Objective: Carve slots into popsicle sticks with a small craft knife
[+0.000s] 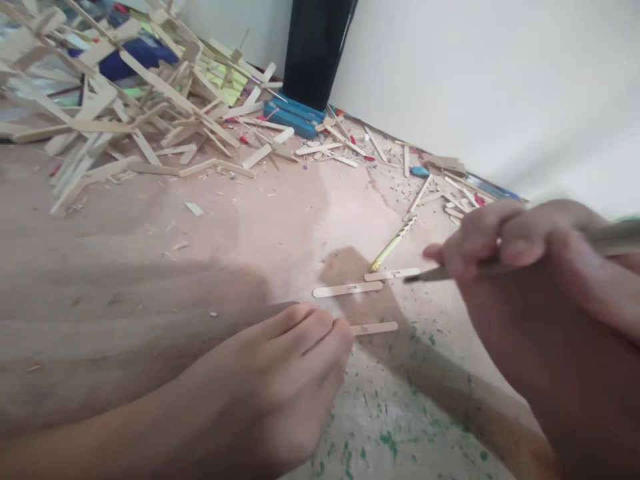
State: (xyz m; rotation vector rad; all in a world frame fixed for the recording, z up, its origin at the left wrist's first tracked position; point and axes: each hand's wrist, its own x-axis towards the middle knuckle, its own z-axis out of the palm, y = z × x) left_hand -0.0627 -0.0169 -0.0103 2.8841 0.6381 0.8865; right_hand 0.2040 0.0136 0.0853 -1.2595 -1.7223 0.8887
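My left hand rests low on the wooden surface, its fingers pressed together on the end of a popsicle stick that pokes out to the right. My right hand is closed in a writing grip around a pencil-like tool, whose dark tip points left just above a second stick. A third stick lies flat between the two hands. A yellow-green pencil lies beyond them.
A big tangled heap of glued sticks fills the far left. Loose sticks and scraps litter the back by a blue box and a dark upright object. A white wall borders the right. Green paint flecks mark the near surface.
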